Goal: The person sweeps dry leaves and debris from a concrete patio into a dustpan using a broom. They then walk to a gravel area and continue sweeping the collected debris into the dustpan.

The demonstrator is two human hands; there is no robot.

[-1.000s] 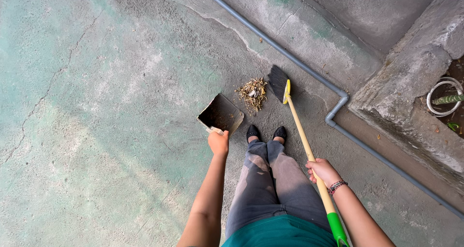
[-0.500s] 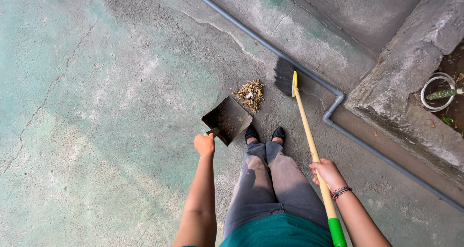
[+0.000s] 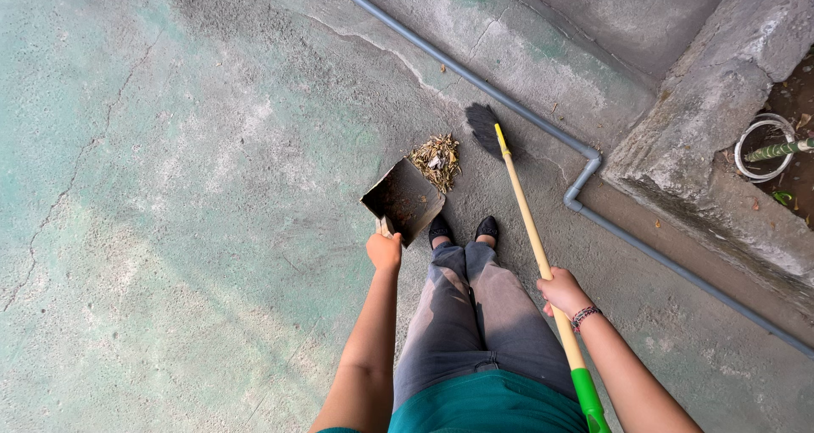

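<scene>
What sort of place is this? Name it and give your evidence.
Probably an outdoor concrete yard or patio: a worn, cracked concrete floor, a grey pipe along the wall's foot, and a raised concrete bed with soil beside it.

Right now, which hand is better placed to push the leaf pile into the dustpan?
Probably the right hand: it grips the broom, whose bristles sit beside the leaf pile.

Outdoor yard or patio of a home, by all signs. Bare concrete floor underfoot, cracked and stained green. Grey pipe running along the base of a raised concrete ledge, bending at 1 corner. Soil bed behind the ledge, with a coiled hose. Dry leaf litter heaped beside a dustpan and broom: household sweeping gear.
</scene>
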